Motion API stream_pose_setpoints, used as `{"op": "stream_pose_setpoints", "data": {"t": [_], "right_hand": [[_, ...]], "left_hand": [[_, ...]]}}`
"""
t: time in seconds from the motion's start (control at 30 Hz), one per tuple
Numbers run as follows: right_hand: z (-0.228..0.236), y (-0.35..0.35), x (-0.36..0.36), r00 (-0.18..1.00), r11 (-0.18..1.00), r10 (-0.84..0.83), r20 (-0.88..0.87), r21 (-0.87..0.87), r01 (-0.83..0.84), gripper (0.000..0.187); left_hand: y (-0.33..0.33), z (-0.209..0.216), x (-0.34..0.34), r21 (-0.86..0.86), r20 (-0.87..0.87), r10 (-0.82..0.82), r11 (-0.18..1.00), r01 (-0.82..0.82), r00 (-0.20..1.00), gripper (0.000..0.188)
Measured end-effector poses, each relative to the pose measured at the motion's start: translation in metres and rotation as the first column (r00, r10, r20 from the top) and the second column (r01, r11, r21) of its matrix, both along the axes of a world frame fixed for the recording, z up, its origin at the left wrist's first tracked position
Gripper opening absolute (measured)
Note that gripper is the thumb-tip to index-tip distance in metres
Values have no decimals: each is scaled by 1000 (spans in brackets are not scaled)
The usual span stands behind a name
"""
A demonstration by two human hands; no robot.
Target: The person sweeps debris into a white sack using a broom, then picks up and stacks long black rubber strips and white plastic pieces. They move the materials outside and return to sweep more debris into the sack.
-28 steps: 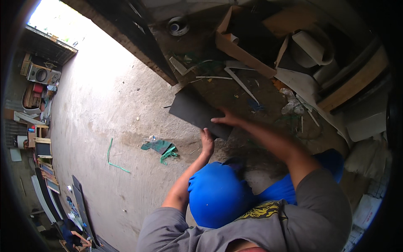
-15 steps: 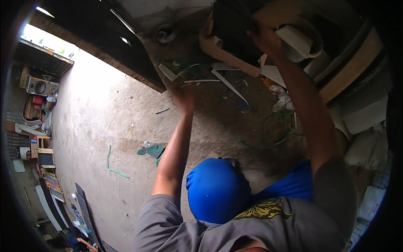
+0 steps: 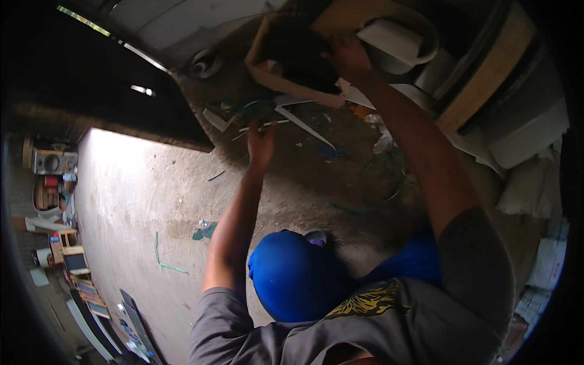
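Observation:
My left hand (image 3: 261, 145) reaches low over the floor, its fingers apart beside a thin white strip (image 3: 281, 122). Whether the fingertips touch the strip I cannot tell. Beyond them lies a tangle of dark green scraps (image 3: 255, 109). Farther right, my right hand (image 3: 351, 59) is at the side of a tilted cardboard box (image 3: 292, 87), apparently gripping its edge. The thumb points into the dark inside, and shadow hides the other fingers in part. A longer white strip (image 3: 307, 129) rests on the floor between my hands.
A dark panel (image 3: 121, 103) overhangs the floor at the upper left. White curved sheet material (image 3: 395, 42) and a wooden plank (image 3: 486, 79) stand at the right. Green cord (image 3: 365, 211) and a clear plastic bag (image 3: 383, 141) lie on the concrete. Shelves with clutter line the left.
The view has swung, so the scene sits farther left. My left hand has moved right relative to the floor, toward the thin white strip. My right hand keeps its place on the box.

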State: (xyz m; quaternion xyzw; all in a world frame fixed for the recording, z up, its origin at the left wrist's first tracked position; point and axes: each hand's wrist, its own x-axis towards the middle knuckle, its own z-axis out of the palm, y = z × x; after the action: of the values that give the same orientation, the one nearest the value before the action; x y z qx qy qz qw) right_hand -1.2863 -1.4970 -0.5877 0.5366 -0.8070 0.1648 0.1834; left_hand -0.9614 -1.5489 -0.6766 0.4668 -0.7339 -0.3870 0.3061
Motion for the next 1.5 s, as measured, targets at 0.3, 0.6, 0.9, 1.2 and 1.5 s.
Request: {"op": "stream_pose_setpoints", "data": {"t": [0.3,0.6,0.9,1.2,1.5], "right_hand": [[62,80,-6,915,961,177,363,135,-239,23],[196,302,34,650,980,-196,734,120,160,15],[416,520,96,349,766,-581,736,348,540,20],[524,676,152,156,471,-598,786,188,862,15],[540,827,173,9,96,-662,749,73,993,12]], "left_hand": [[38,144,-145,96,-54,-485,867,488,873,44],[232,270,-203,602,-235,-447,630,490,863,23],[414,471,-197,763,-226,-758,253,595,612,19],[565,582,-221,641,-167,-984,-57,765,67,24],[752,611,-266,552,-100,-884,-431,713,-457,29]]}}
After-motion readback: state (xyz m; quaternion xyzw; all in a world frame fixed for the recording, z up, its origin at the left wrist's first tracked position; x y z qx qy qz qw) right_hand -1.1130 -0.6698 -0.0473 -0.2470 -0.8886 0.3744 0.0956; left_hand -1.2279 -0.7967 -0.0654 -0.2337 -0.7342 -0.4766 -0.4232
